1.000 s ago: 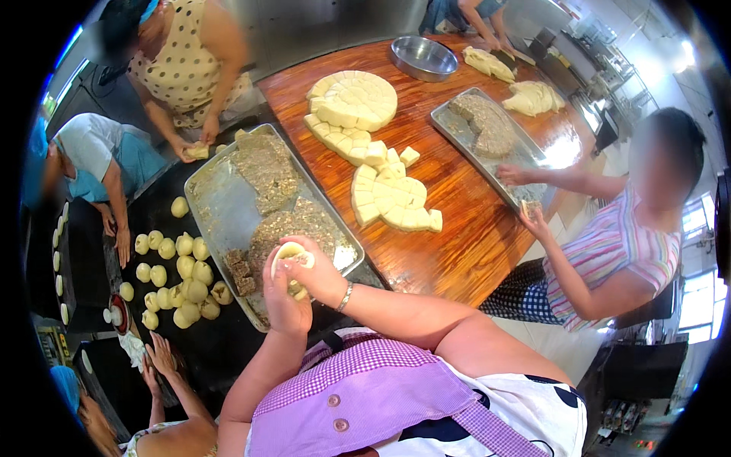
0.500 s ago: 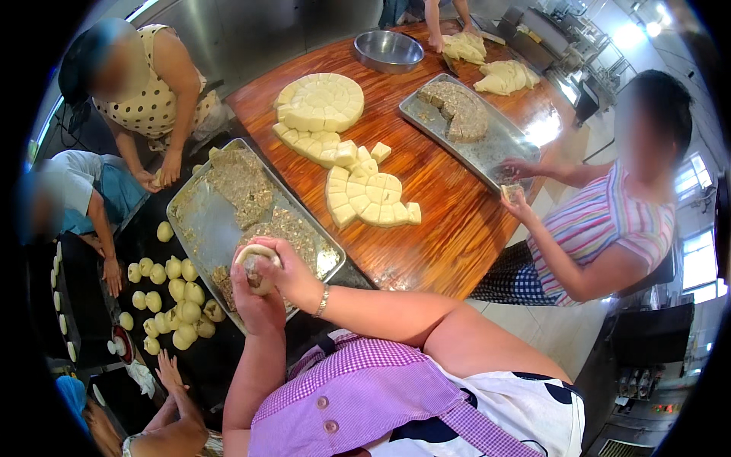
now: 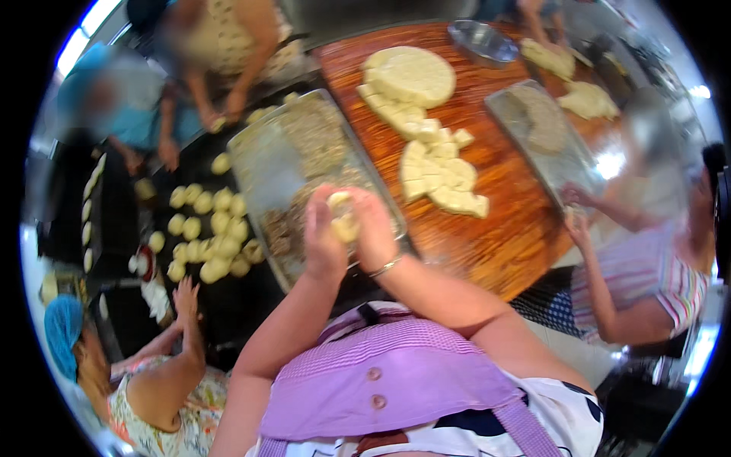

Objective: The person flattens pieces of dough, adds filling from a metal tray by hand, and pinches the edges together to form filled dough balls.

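Two trays (image 3: 268, 169) hold crumbly mixture (image 3: 314, 141); left grip (image 3: 324, 238), right grip (image 3: 373, 234) clamped around dough (image 3: 346, 226).

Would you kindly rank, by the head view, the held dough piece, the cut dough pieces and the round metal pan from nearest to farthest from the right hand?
1. Dough piece: between left hand and right hand.
2. Cut dough pieces: on wooden table, ahead and right.
3. Round metal pan: table's far side.

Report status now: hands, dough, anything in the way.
Left hand, right hand cupped around one dough piece. Dough partly hidden by the hands. Dough balls off to the left; nothing seen blocking.
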`<state>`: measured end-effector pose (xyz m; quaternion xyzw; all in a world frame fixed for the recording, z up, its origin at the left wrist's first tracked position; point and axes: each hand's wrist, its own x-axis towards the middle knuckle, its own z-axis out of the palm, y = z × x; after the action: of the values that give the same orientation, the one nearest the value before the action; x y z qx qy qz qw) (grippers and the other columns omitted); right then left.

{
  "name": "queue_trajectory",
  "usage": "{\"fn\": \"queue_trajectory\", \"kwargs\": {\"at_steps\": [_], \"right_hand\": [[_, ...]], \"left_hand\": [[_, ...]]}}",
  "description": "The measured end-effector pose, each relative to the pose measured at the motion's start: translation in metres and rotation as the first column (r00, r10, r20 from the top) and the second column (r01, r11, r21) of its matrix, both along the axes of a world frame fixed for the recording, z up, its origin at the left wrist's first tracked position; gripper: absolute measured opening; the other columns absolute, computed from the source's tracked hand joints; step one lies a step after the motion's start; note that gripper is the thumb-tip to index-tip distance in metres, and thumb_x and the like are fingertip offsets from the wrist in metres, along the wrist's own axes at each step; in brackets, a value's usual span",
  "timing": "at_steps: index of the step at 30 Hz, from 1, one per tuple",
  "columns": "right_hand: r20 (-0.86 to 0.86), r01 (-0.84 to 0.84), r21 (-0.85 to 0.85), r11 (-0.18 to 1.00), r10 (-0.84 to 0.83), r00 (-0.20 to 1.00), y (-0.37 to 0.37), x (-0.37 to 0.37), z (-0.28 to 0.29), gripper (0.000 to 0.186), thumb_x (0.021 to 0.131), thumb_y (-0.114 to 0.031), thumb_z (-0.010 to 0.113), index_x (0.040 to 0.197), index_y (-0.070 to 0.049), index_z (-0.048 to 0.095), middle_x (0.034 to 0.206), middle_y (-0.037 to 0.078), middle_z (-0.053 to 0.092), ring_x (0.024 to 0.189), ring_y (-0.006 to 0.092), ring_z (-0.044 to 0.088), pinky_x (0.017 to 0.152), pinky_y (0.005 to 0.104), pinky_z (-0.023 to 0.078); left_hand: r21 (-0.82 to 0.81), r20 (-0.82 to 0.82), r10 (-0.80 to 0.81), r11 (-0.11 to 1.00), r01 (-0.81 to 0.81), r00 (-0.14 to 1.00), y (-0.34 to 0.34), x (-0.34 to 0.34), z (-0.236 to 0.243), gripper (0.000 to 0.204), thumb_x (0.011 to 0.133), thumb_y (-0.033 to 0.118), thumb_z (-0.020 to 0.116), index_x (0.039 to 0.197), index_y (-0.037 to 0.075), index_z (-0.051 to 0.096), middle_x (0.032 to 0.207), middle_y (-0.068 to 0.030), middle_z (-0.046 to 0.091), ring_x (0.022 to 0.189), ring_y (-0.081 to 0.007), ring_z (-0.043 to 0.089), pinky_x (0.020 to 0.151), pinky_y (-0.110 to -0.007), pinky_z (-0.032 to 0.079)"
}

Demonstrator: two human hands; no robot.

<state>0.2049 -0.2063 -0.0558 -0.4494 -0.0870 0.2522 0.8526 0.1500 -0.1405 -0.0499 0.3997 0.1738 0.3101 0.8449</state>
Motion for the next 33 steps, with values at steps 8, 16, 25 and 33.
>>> {"fn": "queue_trajectory", "kwargs": {"at_steps": [8, 16, 25, 33], "right_hand": [[0.077, -0.054, -0.228, 0.972, 0.073, 0.994, -0.002, -0.032, 0.004, 0.029, 0.086, -0.001, 0.065, 0.113, -0.004, 0.054, 0.105, 0.006, 0.061, 0.095, 0.0141, 0.059, 0.084, 0.0286, 0.051], [-0.034, -0.133, -0.155, 0.979, 0.129, 0.991, -0.002, -0.029, 0.023, 0.019, 0.091, -0.005, 0.062, 0.109, -0.006, 0.055, 0.105, 0.005, 0.06, 0.095, 0.0119, 0.059, 0.083, 0.0275, 0.051], [0.168, -0.174, -0.279, 0.944, 0.226, 0.959, 0.001, -0.041, -0.008, 0.027, 0.093, -0.004, 0.051, 0.12, -0.008, 0.048, 0.109, 0.006, 0.056, 0.097, 0.0117, 0.054, 0.084, 0.0266, 0.048], [-0.249, -0.451, 0.071, 0.89, 0.454, 0.856, -0.012, -0.015, 0.023, 0.039, 0.097, -0.017, 0.054, 0.131, -0.003, 0.044, 0.119, 0.01, 0.054, 0.109, 0.0157, 0.055, 0.094, 0.0308, 0.047]], "left_hand": [[0.064, -0.21, 0.168, 0.985, -0.158, 0.963, -0.017, -0.018, 0.004, 0.045, 0.107, 0.033, 0.035, 0.117, -0.004, 0.058, 0.132, -0.0157, 0.054, 0.117, -0.0241, 0.054, 0.102, -0.036, 0.044], [0.092, -0.056, -0.034, 0.995, 0.039, 0.998, 0.003, -0.031, 0.008, 0.048, 0.107, 0.029, 0.028, 0.135, -0.004, 0.047, 0.142, -0.0136, 0.046, 0.13, -0.0229, 0.046, 0.111, -0.036, 0.035], [0.653, -0.204, 0.342, 0.745, -0.132, 0.917, -0.003, -0.038, -0.005, 0.042, 0.106, 0.025, 0.031, 0.113, -0.004, 0.061, 0.125, -0.0163, 0.059, 0.113, -0.027, 0.058, 0.104, -0.039, 0.042], [0.683, -0.334, -0.283, 0.585, 0.437, 0.899, 0.046, -0.059, 0.011, 0.07, 0.089, 0.015, 0.068, 0.146, 0.004, 0.029, 0.139, -0.0121, 0.044, 0.13, -0.0207, 0.042, 0.108, -0.037, 0.036]]}}
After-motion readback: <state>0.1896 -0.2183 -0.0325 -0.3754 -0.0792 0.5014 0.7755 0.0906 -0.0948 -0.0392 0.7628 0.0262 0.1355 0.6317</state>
